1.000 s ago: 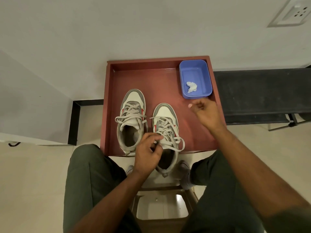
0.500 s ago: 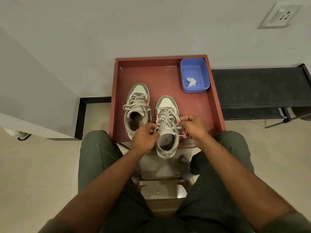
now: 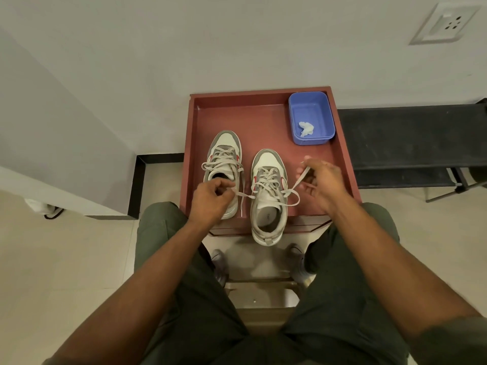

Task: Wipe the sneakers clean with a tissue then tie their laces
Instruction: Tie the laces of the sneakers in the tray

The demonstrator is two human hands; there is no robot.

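Two grey-and-white sneakers with red accents stand side by side on a reddish-brown tray table (image 3: 266, 117), toes pointing away from me. The right sneaker (image 3: 268, 196) overhangs the table's near edge. My left hand (image 3: 210, 197) pinches its left lace end, pulled out leftward in front of the left sneaker (image 3: 225, 159). My right hand (image 3: 322, 180) grips the right lace end, drawn out to the right with a loose loop hanging. The left sneaker's laces lie loose. A crumpled white tissue (image 3: 306, 128) lies in a blue plastic tub (image 3: 311, 101) at the table's far right corner.
A black bench (image 3: 411, 138) runs off to the right of the table. A white wall stands behind, with a socket plate (image 3: 445, 23) at the upper right. My knees in green trousers flank a small stool (image 3: 261, 293) below the table.
My right hand came back from near the blue tub to the right sneaker's laces. Both hands then pulled the lace ends apart, left and right.
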